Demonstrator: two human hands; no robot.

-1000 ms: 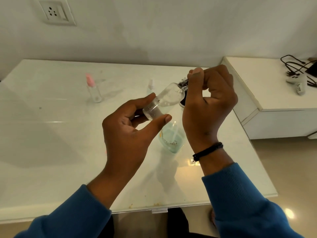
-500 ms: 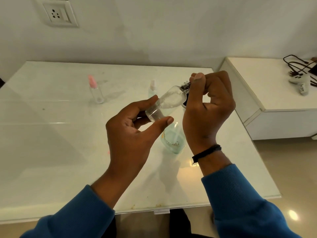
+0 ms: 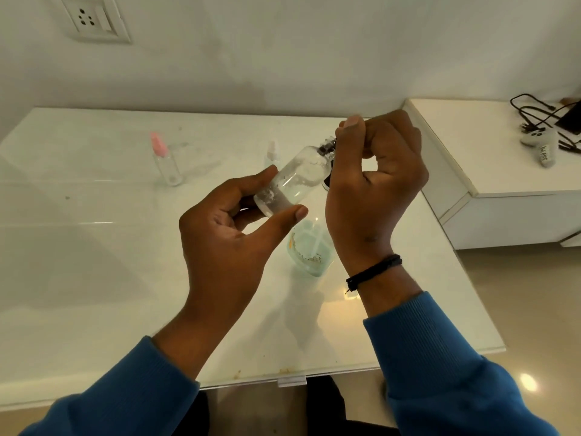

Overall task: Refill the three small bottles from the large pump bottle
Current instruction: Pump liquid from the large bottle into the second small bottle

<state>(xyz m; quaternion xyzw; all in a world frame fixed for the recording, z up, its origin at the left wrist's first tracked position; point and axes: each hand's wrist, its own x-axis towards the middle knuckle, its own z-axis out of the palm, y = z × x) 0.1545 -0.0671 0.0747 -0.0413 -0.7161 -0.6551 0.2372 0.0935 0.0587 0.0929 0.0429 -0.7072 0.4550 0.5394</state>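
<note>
Left hand (image 3: 226, 234) grips base of tilted clear small bottle (image 3: 290, 180), held above the table; right hand (image 3: 374, 184) pinches its dark cap. Likely light, slick, rigid: hold low on body. Pump bottle (image 3: 309, 250) stands beneath. Glossy white table (image 3: 94, 262); pink-capped bottle (image 3: 165, 160) beyond; wall socket (image 3: 94, 18).

A home room: white table (image 3: 94, 247), wall socket (image 3: 94, 18) (cables (image 3: 534, 111) nearby).
</note>
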